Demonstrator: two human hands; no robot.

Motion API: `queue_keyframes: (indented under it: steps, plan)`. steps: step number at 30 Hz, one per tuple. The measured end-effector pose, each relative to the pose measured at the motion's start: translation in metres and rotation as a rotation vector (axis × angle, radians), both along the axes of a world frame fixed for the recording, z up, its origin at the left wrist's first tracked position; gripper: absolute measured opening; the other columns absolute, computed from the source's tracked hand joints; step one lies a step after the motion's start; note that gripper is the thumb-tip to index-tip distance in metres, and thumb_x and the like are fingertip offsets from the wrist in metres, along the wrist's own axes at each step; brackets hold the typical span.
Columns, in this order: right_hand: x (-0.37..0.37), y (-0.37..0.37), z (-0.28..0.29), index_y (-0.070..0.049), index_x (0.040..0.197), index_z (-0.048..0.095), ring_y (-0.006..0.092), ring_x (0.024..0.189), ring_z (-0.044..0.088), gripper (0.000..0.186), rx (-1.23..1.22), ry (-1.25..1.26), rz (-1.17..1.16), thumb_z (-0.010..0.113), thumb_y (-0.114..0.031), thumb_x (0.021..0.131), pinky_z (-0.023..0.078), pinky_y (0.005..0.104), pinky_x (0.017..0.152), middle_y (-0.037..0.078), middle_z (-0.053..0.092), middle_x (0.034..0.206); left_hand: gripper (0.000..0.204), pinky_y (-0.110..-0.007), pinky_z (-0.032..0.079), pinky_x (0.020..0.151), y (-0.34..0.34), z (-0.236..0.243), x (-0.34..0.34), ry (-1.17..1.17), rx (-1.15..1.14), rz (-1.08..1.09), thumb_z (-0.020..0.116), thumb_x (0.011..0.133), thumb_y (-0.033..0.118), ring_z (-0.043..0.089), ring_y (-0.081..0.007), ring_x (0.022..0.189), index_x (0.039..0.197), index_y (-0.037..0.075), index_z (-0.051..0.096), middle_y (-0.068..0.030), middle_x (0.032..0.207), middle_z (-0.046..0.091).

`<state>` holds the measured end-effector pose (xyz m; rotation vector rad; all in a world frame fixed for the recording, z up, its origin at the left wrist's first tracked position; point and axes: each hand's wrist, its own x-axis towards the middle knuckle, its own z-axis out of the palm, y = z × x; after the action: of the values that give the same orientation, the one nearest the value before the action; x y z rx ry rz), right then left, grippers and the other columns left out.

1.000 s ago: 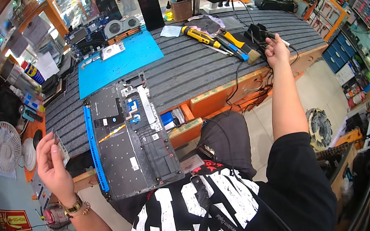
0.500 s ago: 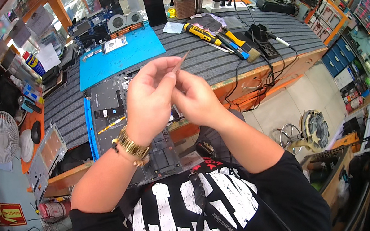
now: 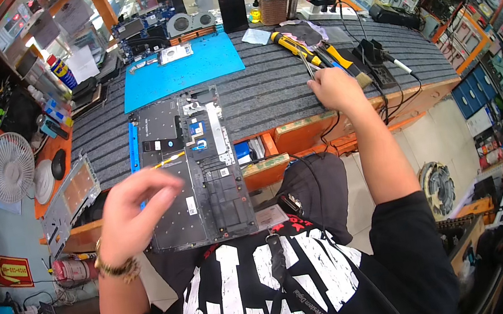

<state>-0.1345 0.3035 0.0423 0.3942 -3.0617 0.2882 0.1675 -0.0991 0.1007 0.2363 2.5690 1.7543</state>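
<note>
My left hand, blurred at the fingertips, hovers over the lower left of a stripped laptop case. Its thumb and fingers are apart, and nothing shows between them. The dark case has silver brackets along one side, overhangs the bench front and reaches toward my lap. Over at the right, my right hand is closed low among the hand tools. A thin metal tool runs up from its fingertips, beside a yellow-and-black screwdriver. A flat brush lies just right of this hand.
Behind the case, a blue mat carries a small silver drive. Circuit boards and a twin-fan cooler stand beyond it. A soldering iron and cables lie right. Below the bench front, a drawer is pulled out. A white fan stands left.
My hands have parted from their joined hold on a thin pointed tool. The right has moved to the tools at right; the left has dropped down and left. The whole view has shifted slightly.
</note>
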Motion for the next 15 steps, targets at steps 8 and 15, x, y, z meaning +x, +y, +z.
queue_keyframes:
  steps: [8,15]
  plan:
    - [-0.091,0.040,-0.009,-0.005,0.141,0.073,0.0470,0.128,0.071,0.043,0.050,0.167,-0.077,0.068,-0.030,0.106,0.056,0.0560,0.108,0.028,0.075,0.136,0.030,-0.029,0.055,0.079,-0.135,-0.079,0.141,0.009,-0.094,0.842,0.073,0.112,0.026,0.068,-0.0114,0.085,0.114,-0.004,0.078,-0.0045,0.099,0.078]
    - [-0.155,0.101,-0.038,0.001,0.105,0.076,0.0482,0.099,0.077,0.018,0.046,0.230,0.028,0.075,-0.013,0.094,0.059,0.0544,0.088,0.029,0.078,0.099,0.032,-0.041,0.062,0.095,-0.244,-0.062,0.174,0.071,-0.722,0.965,0.079,0.104,0.023,0.078,-0.0279,0.105,0.123,-0.002,0.078,-0.0158,0.109,0.081]
